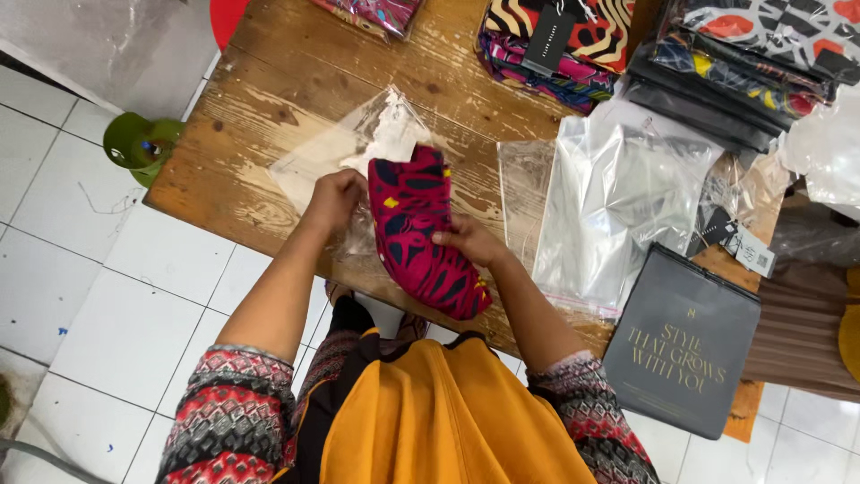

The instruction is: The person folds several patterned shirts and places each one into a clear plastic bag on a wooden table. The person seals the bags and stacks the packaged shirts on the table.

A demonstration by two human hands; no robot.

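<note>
The person's two hands meet over the near edge of a worn wooden table (296,81), and between them lies a folded cloth (423,233), a long, narrow bundle of deep magenta printed with dark navy leaf-like shapes and a few small yellow spots. It runs at a slant, its far end just beyond the left hand and its near end hanging over the table edge below the right hand. The left hand (333,199) is curled closed at the cloth's far left side, its fingers gripping the mouth of a clear plastic bag (345,148) that spreads flat on the table beyond that hand; the cloth's far end lies against that bag, though whether it is already inside cannot be told. The right hand (468,240) presses on the cloth's right edge, fingers laid over the fabric and thumb tucked under, so it is clamped on the bundle. The two hands are close but apart, with the cloth's width between them. To the right of the right hand lies a pile of empty clear bags (614,202), and just nearer than that a dark grey flat box (683,341). Beyond both hands, at the table's far side, sit stacks of folded patterned fabrics (560,45).
</note>
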